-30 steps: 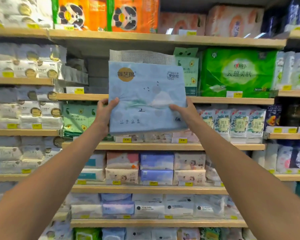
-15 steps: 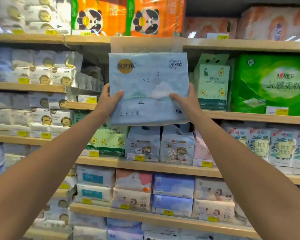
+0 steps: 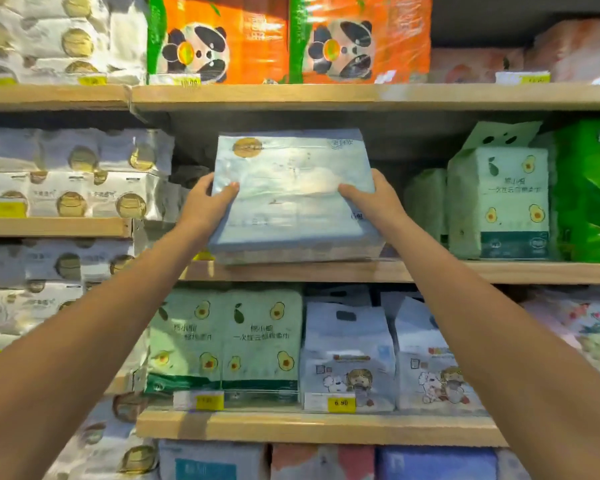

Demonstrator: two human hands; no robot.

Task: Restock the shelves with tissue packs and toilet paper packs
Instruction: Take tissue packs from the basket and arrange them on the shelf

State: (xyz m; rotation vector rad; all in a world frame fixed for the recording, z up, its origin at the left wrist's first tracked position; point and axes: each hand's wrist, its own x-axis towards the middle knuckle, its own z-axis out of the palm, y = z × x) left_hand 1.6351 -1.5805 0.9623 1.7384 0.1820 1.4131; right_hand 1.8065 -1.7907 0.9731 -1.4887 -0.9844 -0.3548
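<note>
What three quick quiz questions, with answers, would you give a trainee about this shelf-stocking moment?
1. True or false: only the left hand has a grip on the pale blue plastic-wrapped tissue pack; the right hand is free.
2. On the wooden shelf where that pack is held, what stands to its right? A. a cardboard box B. a pale green avocado-print pack C. a glass bottle
3. Fill in: the orange plastic-wrapped packs on the shelf above show a ____.
Key: 1 false, both hands grip it; 2 B; 3 panda.
</note>
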